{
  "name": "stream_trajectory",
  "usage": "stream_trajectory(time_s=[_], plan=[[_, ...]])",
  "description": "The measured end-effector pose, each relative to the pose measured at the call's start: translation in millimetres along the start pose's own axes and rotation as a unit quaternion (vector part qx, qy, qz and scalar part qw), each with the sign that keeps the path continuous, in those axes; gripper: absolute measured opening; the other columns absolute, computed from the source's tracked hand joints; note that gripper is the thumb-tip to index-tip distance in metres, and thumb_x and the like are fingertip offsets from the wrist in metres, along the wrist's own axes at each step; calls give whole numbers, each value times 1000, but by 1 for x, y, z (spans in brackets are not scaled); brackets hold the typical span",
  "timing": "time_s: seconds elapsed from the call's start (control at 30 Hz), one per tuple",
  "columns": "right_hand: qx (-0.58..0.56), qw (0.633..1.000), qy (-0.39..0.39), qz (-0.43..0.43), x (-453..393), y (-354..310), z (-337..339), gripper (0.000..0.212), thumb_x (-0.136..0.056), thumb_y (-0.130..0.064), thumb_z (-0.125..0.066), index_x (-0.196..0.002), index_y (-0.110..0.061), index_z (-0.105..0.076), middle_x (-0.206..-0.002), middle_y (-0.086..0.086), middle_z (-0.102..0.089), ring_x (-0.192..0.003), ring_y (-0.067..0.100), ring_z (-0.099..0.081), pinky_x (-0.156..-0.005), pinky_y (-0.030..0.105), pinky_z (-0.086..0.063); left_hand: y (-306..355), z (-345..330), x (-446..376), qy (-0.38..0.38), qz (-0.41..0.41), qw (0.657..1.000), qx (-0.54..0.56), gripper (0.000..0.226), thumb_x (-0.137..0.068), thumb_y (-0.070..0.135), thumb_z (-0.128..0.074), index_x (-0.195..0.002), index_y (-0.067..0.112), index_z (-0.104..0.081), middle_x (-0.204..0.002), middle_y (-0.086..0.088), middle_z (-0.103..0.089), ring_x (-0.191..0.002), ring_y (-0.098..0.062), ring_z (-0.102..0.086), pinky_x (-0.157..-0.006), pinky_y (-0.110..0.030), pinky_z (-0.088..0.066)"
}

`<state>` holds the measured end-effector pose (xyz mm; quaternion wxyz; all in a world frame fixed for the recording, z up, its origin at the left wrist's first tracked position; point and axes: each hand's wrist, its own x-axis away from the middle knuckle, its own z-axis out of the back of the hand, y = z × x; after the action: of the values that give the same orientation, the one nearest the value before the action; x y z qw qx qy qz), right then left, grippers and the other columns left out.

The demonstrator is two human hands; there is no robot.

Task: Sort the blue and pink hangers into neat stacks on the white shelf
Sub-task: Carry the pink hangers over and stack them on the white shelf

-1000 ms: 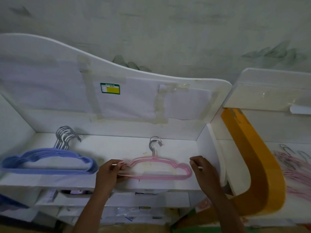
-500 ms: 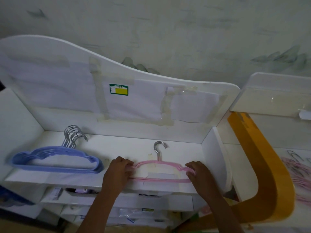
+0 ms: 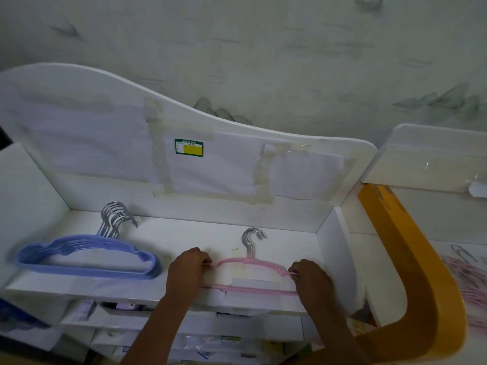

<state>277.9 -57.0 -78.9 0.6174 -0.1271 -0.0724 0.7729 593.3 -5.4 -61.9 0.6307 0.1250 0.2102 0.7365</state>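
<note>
A small stack of pink hangers lies flat on the white shelf, right of centre, its metal hooks pointing to the back wall. My left hand grips its left end and my right hand pinches its right end. A stack of several blue hangers lies flat on the left part of the same shelf, hooks fanned toward the back, apart from my hands.
The shelf has a tall curved back panel and side walls. A yellow curved board stands to the right. More pink hangers lie loose on the surface at the far right. Drawers and packets sit below the shelf.
Both hands closed in on the ends of the pink hangers and now hold them squared on the shelf. The view has shifted slightly down and left.
</note>
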Motion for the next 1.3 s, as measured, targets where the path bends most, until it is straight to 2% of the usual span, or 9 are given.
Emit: stream_trajectory(time_s=[0.13, 0.4, 0.53, 0.67, 0.87, 1.0, 1.07, 1.17, 1.3], plan=[[-20, 997, -49, 61, -5, -8, 4, 15, -83, -26, -66, -97, -27, -62, -97, -10, -56, -94, 11, -52, -73, 26, -45, -2, -5, 2, -12, -24, 1000, 0, 19, -88, 17, -64, -100, 27, -74, -96, 9, -65, -93, -9, -57, -73, -22, -48], [14, 999, -31, 39, -15, -22, 1, 12, -87, -30, -69, -82, -22, -61, -86, -6, -59, -85, 16, -56, -64, 28, -37, 5, -10, 1, 6, -5, 1000, -26, 8, -84, 21, -71, -88, 24, -76, -85, 8, -66, -81, -11, -58, -61, -18, -41], [51, 998, -14, 46, -10, -24, -2, 28, -67, -23, -85, -70, -26, -58, -70, -9, -55, -64, 14, -57, -48, 24, -35, 14, -13, -1, 9, 7, 999, -37, 13, -88, 17, -62, -95, 23, -72, -94, 6, -64, -86, -12, -56, -64, -21, -44], [52, 996, 1, 71, -10, -30, -5, 28, -68, -21, -83, -77, -28, -58, -75, -11, -56, -69, 13, -58, -47, 25, -43, 23, -16, -7, 0, -17, 999, -43, 15, -91, 26, -60, -98, 27, -73, -94, 6, -63, -85, -13, -56, -60, -20, -35], [77, 995, 1, 60, -16, -42, -5, 43, -44, -14, -92, -61, -30, -56, -61, -12, -52, -56, 8, -56, -38, 20, -38, 24, -17, -4, -4, 3, 997, -72, 12, -77, 21, -79, -68, 27, -73, -63, 9, -58, -58, -10, -56, -48, -17, -22], [52, 997, 0, 57, -17, -38, -2, 40, -47, -18, -92, -63, -30, -57, -62, -12, -53, -58, 9, -58, -41, 22, -39, 26, -16, -6, 2, 6, 998, -63, 14, -73, 22, -82, -65, 28, -73, -61, 10, -56, -54, -9, -55, -47, -15, -18], [8, 998, -21, 64, -15, -32, 0, 28, -63, -22, -86, -75, -29, -61, -74, -12, -57, -71, 11, -60, -51, 25, -44, 25, -13, -4, -3, -3, 999, -51, 8, -78, 26, -77, -72, 29, -74, -67, 10, -58, -61, -9, -57, -48, -15, -22], [-39, 996, -62, 48, -10, -12, 4, 17, -81, -27, -72, -95, -28, -62, -94, -13, -55, -92, 7, -52, -71, 27, -47, 14, -9, -4, -19, -1, 999, -42, 11, -84, 26, -66, -92, 30, -73, -87, 8, -61, -86, -12, -57, -59, -23, -43], [-38, 999, -31, 19, 0, 10, 7, 14, -84, -13, -68, -89, -23, -62, -90, -8, -56, -83, 11, -54, -68, 25, -46, -6, -4, 2, 2, 39, 999, -31, 18, -85, 18, -68, -98, 28, -73, -93, 7, -64, -92, -14, -61, -75, -28, -52]])
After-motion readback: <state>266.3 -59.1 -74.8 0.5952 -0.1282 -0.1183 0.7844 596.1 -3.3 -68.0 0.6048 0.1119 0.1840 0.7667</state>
